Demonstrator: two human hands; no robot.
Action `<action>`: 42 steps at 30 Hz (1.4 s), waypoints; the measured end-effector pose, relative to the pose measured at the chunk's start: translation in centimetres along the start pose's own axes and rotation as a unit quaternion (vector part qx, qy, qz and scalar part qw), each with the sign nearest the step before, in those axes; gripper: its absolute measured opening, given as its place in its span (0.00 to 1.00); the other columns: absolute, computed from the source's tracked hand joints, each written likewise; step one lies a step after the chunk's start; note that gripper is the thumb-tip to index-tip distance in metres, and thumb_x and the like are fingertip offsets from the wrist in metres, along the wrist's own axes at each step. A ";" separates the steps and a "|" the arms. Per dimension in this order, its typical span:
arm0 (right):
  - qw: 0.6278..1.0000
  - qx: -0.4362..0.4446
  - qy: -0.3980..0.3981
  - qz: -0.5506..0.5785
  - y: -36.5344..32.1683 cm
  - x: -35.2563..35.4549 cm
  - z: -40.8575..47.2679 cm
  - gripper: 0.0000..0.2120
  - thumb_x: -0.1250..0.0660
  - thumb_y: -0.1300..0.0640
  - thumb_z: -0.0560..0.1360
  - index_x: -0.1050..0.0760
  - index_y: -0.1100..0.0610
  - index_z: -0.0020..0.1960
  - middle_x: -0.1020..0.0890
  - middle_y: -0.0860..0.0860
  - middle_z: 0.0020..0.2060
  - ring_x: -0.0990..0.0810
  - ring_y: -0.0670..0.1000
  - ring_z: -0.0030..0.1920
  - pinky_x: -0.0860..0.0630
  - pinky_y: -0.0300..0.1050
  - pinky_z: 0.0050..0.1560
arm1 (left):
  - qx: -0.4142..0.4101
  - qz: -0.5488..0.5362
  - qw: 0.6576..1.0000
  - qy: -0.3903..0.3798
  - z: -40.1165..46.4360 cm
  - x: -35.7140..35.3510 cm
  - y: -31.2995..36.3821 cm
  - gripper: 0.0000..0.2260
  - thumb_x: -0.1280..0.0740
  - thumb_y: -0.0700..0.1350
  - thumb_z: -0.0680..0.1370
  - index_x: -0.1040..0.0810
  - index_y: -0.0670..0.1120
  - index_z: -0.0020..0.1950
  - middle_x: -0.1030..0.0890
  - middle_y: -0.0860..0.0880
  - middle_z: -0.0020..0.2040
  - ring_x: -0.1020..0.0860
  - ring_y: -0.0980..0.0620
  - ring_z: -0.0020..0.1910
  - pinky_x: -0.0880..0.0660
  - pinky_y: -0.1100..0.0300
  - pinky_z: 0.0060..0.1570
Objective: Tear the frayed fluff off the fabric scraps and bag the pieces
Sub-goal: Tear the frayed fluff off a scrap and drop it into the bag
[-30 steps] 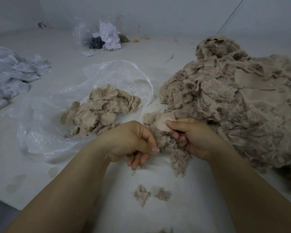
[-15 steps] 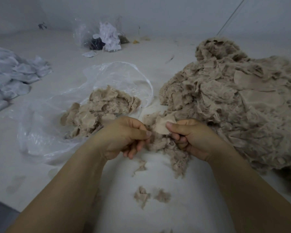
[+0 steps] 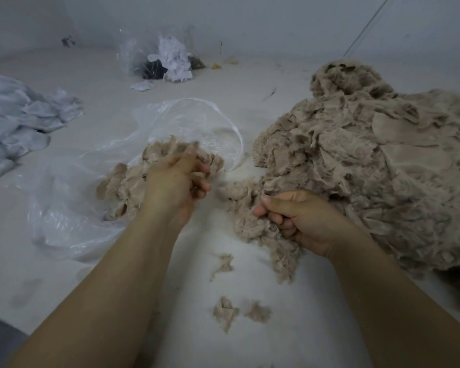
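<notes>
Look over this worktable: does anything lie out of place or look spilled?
Yes. Three small beige tufts lie loose on the table between the forearms, outside the clear bag and apart from the big scrap heap. A white scrap also lies outside the far bag.

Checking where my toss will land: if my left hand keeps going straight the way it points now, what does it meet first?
Most likely the beige scraps heaped in the mouth of the clear plastic bag. The left hand points away from you right over that heap. It is blurred, so its height above the heap is unclear.
</notes>
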State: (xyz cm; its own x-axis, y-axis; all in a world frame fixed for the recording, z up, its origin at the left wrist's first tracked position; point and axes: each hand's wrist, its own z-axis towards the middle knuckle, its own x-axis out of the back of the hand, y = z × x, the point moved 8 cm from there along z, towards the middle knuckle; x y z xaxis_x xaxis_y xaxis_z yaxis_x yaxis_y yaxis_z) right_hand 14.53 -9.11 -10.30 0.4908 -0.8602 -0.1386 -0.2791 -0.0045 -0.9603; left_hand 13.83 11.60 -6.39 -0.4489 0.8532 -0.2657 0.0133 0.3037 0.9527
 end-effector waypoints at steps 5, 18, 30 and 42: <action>1.000 -0.004 -0.003 -0.003 0.0 -0.1 0.0 0.13 0.33 0.49 0.73 0.14 0.56 0.44 0.28 0.46 0.26 0.38 0.42 0.23 0.41 0.33 0.22 | -0.027 0.225 0.971 -0.070 -1.3 -1.9 -1.9 0.03 0.30 0.37 0.77 0.20 0.43 0.44 0.23 0.46 0.29 0.29 0.52 0.19 0.37 0.65 0.19; 0.999 -0.017 0.044 -0.005 -0.1 0.3 -0.2 0.12 0.37 0.59 0.80 0.15 0.50 0.49 0.28 0.46 0.25 0.36 0.41 0.23 0.40 0.32 0.23 | -0.135 0.492 0.840 -0.184 -2.7 -6.2 -3.9 0.03 0.32 0.42 0.78 0.22 0.43 0.48 0.23 0.48 0.33 0.26 0.53 0.29 0.30 0.63 0.28; 0.998 -0.028 0.061 0.014 0.0 0.7 0.0 0.06 0.33 0.59 0.78 0.21 0.55 0.42 0.27 0.47 0.25 0.35 0.41 0.21 0.39 0.32 0.21 | -0.062 0.331 0.927 -0.164 -2.7 -6.4 -4.0 0.09 0.34 0.40 0.80 0.20 0.42 0.41 0.21 0.47 0.31 0.27 0.55 0.28 0.30 0.60 0.31; 0.993 -0.044 0.105 -0.023 0.2 1.3 0.0 0.11 0.32 0.64 0.75 0.24 0.58 0.34 0.27 0.48 0.22 0.36 0.41 0.19 0.42 0.33 0.18 | 0.025 0.104 0.989 -0.098 -2.7 -5.0 -3.2 0.10 0.34 0.36 0.77 0.20 0.42 0.36 0.23 0.47 0.29 0.26 0.51 0.26 0.27 0.57 0.32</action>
State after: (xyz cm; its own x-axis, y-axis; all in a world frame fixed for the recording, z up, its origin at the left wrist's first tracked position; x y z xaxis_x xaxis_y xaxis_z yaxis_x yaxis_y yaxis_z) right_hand 15.11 -10.18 -10.73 0.3240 -0.9455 -0.0334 -0.3355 -0.0818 -0.9385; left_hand 13.58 5.21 -7.74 -0.2498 0.9639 -0.0926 0.1337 0.1290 0.9826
